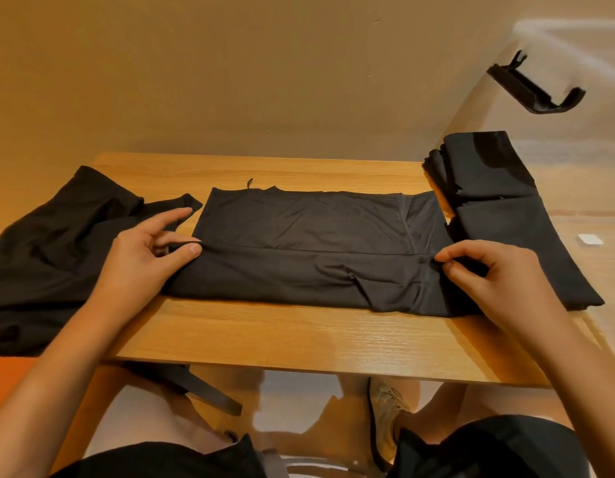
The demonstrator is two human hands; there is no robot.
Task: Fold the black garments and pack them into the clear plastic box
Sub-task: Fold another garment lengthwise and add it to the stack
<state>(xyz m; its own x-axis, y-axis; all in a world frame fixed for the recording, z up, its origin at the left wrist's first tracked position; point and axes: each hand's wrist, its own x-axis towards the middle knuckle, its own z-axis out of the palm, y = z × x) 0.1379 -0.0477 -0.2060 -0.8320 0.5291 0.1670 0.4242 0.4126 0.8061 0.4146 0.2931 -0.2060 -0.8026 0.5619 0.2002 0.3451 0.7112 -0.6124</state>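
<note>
The garment (316, 250) being folded lies flat in the middle of the table (299, 339), its near half already turned over lengthwise. The left hand (151, 250) pinches its left edge and the right hand (488, 270) pinches its right end. Left of it, a loose heap (51, 243) of black clothes waits unfolded. Right of it, folded pieces (499, 201) seem to lie inside the clear box (582, 150), black latch (537, 86) above. The task looks roughly midway.
</note>
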